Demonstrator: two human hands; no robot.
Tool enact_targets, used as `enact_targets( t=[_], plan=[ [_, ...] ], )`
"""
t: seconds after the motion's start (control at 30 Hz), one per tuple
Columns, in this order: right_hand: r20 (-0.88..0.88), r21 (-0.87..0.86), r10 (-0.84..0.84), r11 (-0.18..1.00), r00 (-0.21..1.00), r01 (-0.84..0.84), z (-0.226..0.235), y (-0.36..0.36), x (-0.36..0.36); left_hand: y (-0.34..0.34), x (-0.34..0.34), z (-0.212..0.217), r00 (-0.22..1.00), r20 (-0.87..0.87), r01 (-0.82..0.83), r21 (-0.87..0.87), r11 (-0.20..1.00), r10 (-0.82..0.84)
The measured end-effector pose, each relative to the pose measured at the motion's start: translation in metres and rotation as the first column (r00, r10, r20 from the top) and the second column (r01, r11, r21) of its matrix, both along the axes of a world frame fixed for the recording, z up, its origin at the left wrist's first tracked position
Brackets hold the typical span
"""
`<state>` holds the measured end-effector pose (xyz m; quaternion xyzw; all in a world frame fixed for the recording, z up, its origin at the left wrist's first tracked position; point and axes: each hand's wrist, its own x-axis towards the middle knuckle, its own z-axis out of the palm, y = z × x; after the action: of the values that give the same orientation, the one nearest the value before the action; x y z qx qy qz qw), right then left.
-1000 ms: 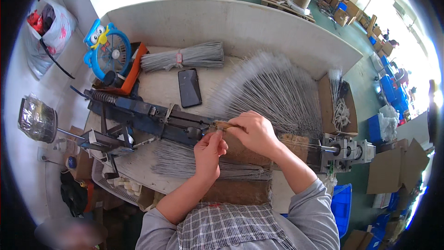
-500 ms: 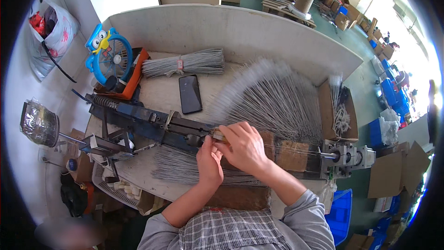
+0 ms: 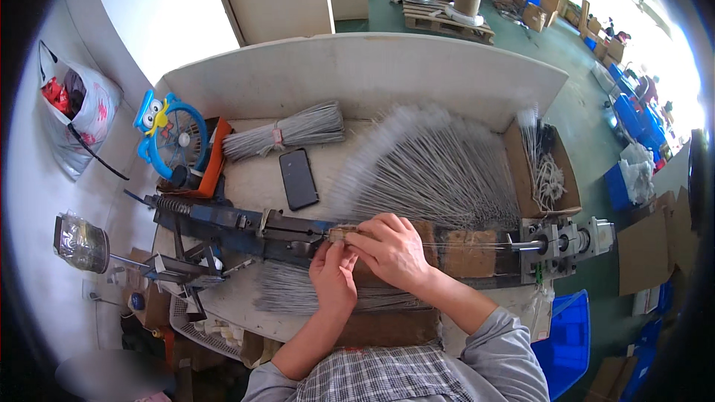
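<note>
A long dark metal bench device (image 3: 298,227) runs across the table. At its middle, my left hand (image 3: 334,279) pinches with its fingertips beside a small tan block (image 3: 342,234). From the right, my right hand (image 3: 393,251) reaches over with fingers bent together, its fingertips close to the left ones. What either hand holds is hidden by the fingers. Thin wires (image 3: 477,243) stretch from under my right hand to the metal spindle (image 3: 529,246) at the right end. They pass above a brown pad (image 3: 468,254).
A fan of thin grey twisted-wire brushes (image 3: 428,171) spreads behind the device, with more (image 3: 287,286) in front. Further back lie a tied bundle (image 3: 287,131) and a black phone (image 3: 299,179). Nearby stand a blue toy-like fan (image 3: 175,134), a cardboard box (image 3: 562,171) and a blue bin (image 3: 562,342).
The whole view has shifted, showing more beyond the table's back panel. Both hands stay at the middle of the device, their fingertips still close together.
</note>
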<state>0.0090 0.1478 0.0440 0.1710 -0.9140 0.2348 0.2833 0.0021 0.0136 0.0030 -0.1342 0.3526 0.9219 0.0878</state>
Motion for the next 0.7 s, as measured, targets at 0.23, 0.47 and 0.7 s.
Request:
enact_targets(
  t=[0.23, 0.47, 0.7],
  plan=[
    [0.011, -0.06, 0.055, 0.997, 0.998, -0.054, 0.018, 0.0, 0.021, 0.0, 0.001, 0.004, 1.0, -0.005, 0.015, 0.032, 0.999, -0.015],
    [0.484, -0.55, 0.305, 0.835, 0.82, 0.015, -0.016, -0.023, 0.024, -0.01, -0.001, 0.004, 0.996, -0.041, 0.084, 0.005, 0.996, -0.084],
    [0.461, -0.461, 0.169, 0.884, 0.871, 0.073, -0.011, -0.014, 0.024, 0.001, 0.002, 0.006, 1.0, 0.017, -0.003, 0.13, 0.992, 0.001]
  ],
)
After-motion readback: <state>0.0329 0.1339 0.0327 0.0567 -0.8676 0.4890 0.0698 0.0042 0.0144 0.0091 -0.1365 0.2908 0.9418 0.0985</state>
